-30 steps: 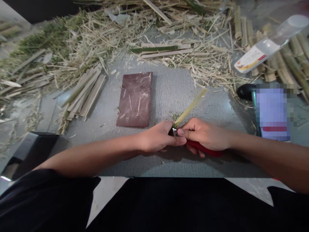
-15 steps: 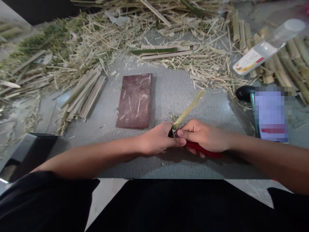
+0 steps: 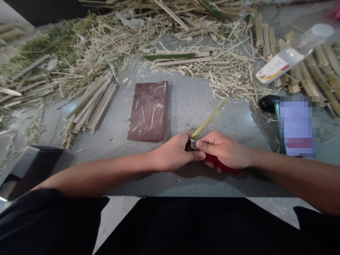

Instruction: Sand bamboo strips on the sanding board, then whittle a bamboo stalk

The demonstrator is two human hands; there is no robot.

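My left hand is closed, and a thin bamboo strip sticks out from it, slanting up to the right over the table. My right hand is wrapped round the red handle of a utility knife. The knife's metal nose and blade meet the strip between my two hands, close to my left thumb. My fingers hide the strip's lower end. A few green shavings lie just beyond my left hand. Further left rests a brown sheet of sandpaper with pale dusty scratches.
A bundle of split bamboo strips lies left. Shavings are heaped along the back. At right are a clear bottle, bamboo pieces and a blurred phone-like screen. A dark box stands front left.
My right hand and the knife have shifted very slightly, and more of the knife's metal nose shows. The bamboo strip's tip has moved a touch to the right.
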